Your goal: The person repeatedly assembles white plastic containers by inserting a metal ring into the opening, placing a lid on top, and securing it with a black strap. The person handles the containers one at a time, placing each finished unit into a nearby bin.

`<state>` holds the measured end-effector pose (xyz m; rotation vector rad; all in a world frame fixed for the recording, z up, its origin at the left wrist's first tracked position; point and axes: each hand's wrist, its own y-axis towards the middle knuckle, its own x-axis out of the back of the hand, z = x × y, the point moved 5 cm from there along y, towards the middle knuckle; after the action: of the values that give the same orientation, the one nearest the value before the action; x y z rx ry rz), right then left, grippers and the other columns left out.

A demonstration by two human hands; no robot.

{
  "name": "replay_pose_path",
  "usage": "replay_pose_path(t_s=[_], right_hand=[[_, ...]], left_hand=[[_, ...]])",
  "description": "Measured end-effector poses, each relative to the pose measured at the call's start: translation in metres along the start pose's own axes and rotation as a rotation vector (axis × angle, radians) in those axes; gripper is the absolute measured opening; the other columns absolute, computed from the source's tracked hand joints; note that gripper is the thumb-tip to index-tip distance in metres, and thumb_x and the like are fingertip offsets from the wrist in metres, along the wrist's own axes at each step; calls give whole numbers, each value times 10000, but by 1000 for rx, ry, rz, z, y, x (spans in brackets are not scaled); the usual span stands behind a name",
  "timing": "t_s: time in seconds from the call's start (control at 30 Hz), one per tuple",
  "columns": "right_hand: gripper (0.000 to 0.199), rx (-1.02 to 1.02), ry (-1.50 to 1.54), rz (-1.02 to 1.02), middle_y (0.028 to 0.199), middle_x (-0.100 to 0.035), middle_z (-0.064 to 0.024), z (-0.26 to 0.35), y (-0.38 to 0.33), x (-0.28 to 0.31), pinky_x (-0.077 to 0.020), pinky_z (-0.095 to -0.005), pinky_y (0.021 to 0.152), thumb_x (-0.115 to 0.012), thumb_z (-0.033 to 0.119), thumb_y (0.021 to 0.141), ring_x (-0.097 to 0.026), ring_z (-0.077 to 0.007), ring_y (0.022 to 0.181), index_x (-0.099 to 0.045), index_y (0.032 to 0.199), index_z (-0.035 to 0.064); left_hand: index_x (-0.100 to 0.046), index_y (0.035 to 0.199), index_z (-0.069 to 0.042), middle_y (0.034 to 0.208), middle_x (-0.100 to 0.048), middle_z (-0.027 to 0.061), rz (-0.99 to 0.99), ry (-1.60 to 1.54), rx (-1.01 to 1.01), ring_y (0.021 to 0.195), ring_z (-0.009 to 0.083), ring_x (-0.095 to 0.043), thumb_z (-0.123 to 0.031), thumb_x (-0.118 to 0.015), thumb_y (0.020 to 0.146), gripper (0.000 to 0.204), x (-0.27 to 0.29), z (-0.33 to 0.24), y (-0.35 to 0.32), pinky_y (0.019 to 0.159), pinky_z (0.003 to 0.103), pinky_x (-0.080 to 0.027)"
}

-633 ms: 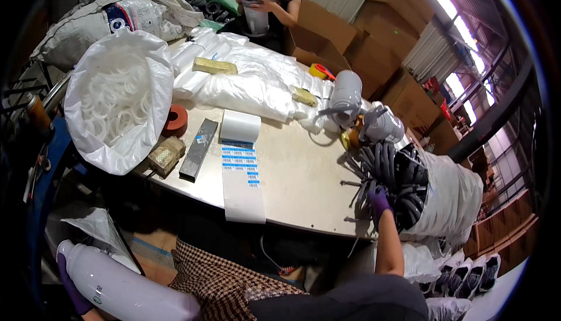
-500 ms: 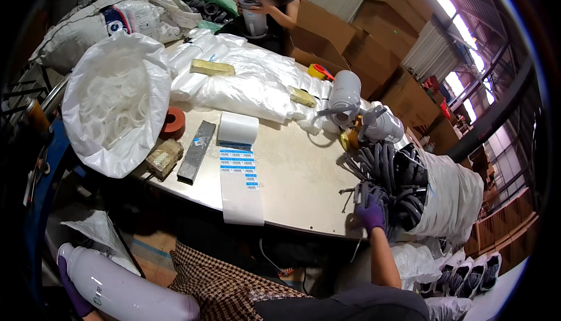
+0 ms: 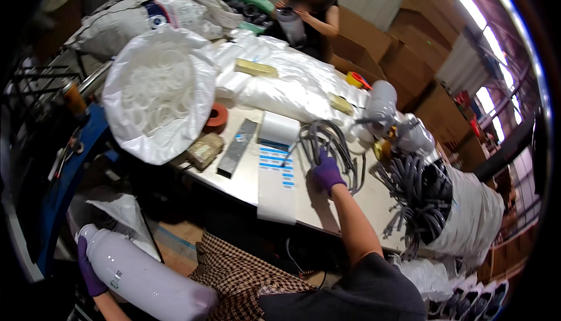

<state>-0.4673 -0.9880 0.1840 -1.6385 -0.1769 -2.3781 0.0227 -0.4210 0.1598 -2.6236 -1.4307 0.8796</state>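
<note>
In my lap lies a long pale lilac-grey canister [image 3: 152,277], tilted with its narrower neck toward the left. My gloved left hand [image 3: 90,268] is wrapped around its neck end. Over the table, my gloved right hand [image 3: 329,173] grips a loose coil of grey hoses [image 3: 323,140], whose loops and ends spread around the fingers. Just left of that hand is a sheet of blue-and-white labels [image 3: 277,166] unrolled from a white roll [image 3: 279,128]. A large heap of similar hoses [image 3: 412,195] spills from a white sack [image 3: 472,213] at the right.
An open white bag of clear rings [image 3: 160,96] stands at the left. Near it are a red-brown tape roll [image 3: 216,118], a taped block [image 3: 204,150] and a grey metal bar [image 3: 236,148]. Plastic bags [image 3: 292,87] cover the far side. A co-worker [image 3: 315,20] holds another canister [image 3: 290,27].
My right hand has moved left from the sack's hose heap to the middle of the table, bringing a coil of hoses. The left hand still holds the canister. The view has shifted.
</note>
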Motion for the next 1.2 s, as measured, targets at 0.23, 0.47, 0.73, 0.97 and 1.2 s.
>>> replay_pose_path(t_s=[0.23,0.47,0.73,0.97,1.2], right_hand=[[523,61,210,423,1215,-724,-136,-9,13,60,-534,-344,944,-641,175,905,-676,-195,1065,-615,1408,35],[160,376,-546,-391,922,-731,-150,-23,6,154,-561,-475,776,-722,186,802,-715,-340,871,-766,937,111],[240,400,799,-607,774,-530,-5,-29,46,177,-475,-320,693,-544,244,1071,-488,-131,712,-652,941,73],[252,1478,498,-123,720,-478,-41,333,-106,-1,-470,-363,951,-683,233,915,-572,-262,887,-638,742,55],[217,549,1404,1222,670,-479,14,482,-193,-131,-354,-221,517,-590,278,1043,-468,-80,576,-626,1090,69]], left_hand=[[-572,1408,-26,1263,-685,174,-83,-61,-17,1101,276,-696,-477,-536,1042,582,6,-32,-17,964,380,-573],[-613,1368,-20,1223,-687,105,-73,66,-47,1101,202,-663,-364,-610,1021,489,7,0,-5,997,358,-527],[-597,1386,-10,1349,-619,71,166,147,-196,1241,154,-562,-296,-533,1085,421,-20,11,31,1122,321,-420],[-532,1418,-19,1418,-590,124,331,-83,-307,1313,228,-554,-537,-237,1119,667,-72,-8,11,1172,365,-383],[-506,1450,33,1443,-558,105,292,-274,-475,1292,194,-528,-408,-478,1085,574,-58,-14,2,1129,329,-394]])
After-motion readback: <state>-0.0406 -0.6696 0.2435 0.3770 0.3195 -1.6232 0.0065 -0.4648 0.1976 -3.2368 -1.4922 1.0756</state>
